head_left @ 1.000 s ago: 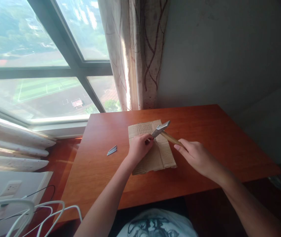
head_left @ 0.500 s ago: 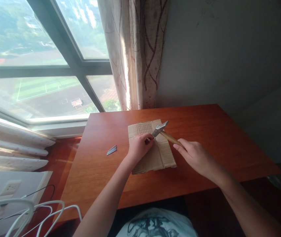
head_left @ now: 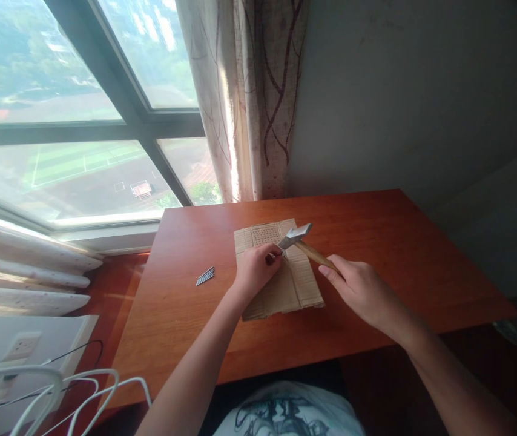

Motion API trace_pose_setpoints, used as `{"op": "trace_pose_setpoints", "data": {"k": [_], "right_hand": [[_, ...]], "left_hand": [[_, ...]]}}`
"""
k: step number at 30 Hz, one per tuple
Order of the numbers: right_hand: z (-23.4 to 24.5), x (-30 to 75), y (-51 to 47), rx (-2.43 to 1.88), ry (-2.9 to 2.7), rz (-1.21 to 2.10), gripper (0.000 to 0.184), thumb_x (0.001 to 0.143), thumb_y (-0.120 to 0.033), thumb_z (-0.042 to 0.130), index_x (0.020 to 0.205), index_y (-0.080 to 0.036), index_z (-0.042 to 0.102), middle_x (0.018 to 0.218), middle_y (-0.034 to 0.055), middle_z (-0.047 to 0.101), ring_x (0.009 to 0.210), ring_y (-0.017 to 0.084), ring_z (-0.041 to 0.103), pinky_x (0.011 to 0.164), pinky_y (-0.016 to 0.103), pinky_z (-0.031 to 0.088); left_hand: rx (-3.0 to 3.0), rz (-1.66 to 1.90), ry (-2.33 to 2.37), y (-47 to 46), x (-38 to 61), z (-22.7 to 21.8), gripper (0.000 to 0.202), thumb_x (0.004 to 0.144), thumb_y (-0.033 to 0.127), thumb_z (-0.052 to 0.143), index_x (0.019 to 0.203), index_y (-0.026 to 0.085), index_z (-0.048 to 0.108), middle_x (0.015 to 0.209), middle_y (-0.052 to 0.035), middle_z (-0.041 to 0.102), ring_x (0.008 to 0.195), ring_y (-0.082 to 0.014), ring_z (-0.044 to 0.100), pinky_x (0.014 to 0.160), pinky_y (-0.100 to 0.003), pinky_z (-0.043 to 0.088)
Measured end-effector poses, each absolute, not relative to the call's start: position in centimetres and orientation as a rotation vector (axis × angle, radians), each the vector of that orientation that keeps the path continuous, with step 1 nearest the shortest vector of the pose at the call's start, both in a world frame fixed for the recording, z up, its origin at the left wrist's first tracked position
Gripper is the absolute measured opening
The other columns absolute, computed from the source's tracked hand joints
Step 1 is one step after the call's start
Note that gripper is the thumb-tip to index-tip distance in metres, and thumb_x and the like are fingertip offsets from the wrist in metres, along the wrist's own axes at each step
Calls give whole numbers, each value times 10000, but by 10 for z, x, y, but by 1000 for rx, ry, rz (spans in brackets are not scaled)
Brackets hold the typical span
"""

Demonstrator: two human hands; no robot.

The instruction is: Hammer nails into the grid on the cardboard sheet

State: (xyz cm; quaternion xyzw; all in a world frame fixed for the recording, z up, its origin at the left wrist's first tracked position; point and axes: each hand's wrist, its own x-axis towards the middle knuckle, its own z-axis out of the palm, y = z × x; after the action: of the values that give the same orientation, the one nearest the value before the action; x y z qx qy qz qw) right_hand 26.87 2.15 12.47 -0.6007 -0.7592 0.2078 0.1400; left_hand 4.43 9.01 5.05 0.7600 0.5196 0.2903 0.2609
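Observation:
My right hand [head_left: 353, 284] is wrapped round the wooden handle of a hammer [head_left: 317, 253]. The hammer's metal head is over a flat piece of brown cardboard [head_left: 281, 297], right by the fingertips of my left hand [head_left: 258, 266]. Those fingers are closed in a pinch on a nail, mostly hidden by the fingers and the hammer head. Rows of small holes mark the cardboard's far part. Left of the cardboard, several loose nails [head_left: 204, 276] lie side by side on the table.
The cardboard lies on a reddish-brown wooden table [head_left: 376, 224]. A window and a patterned curtain [head_left: 249, 121] are beyond its far left edge, and a grey wall [head_left: 399, 109] rises behind. White looped tubing [head_left: 99, 381] is at the lower left, near a wall socket [head_left: 25, 345].
Both hands keep nearly the same place and grip. The hammer head has tilted very slightly, and the whole view has shifted a little.

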Motion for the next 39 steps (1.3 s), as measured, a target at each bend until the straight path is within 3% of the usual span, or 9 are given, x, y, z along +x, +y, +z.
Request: {"op": "trace_pose_setpoints", "data": {"k": [25, 39], "right_hand": [[115, 265, 19, -1772, -2254, 605, 316, 1015, -409, 362, 774, -234, 469, 666, 13, 628, 599, 189, 603, 544, 287, 287], [109, 265, 18, -1793, -2224, 528, 305, 1014, -406, 364, 813, -229, 510, 682, 31, 650, 633, 207, 626, 540, 292, 285]], "left_hand": [[2085, 743, 1421, 91, 45, 53, 105, 754, 120, 628, 775, 206, 685, 709, 6, 698, 612, -128, 587, 576, -216, 390], [2022, 758, 1422, 90, 45, 53, 134, 775, 136, 626, 869, 220, 671, 787, 16, 725, 644, -128, 621, 597, -222, 425]]}}
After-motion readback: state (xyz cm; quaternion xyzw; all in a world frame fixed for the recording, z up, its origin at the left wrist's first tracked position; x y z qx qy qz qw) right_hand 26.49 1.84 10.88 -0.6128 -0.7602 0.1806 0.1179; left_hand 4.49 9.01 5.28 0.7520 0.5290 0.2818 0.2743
